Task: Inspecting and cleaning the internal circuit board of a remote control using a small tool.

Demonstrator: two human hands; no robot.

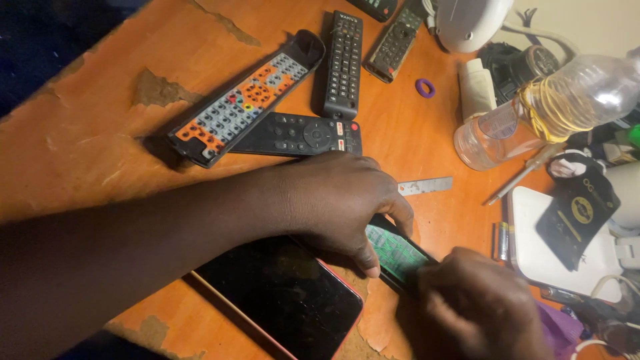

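Note:
My left hand (340,203) reaches across the orange table and presses down on an opened remote with a green circuit board (392,253) showing inside its black shell. My right hand (477,303) grips the near end of that same remote from below right. What the right fingers hold besides the shell is hidden. A dark phone with a red edge (280,297) lies under my left forearm.
Several remotes lie at the top: one with its grey and orange rubber keypad exposed (243,100), a flat black one (300,135), two more black ones (343,63). A metal blade (427,185), screwdriver (527,172), batteries (500,240), plastic bottle (547,110) and white box (533,233) sit right.

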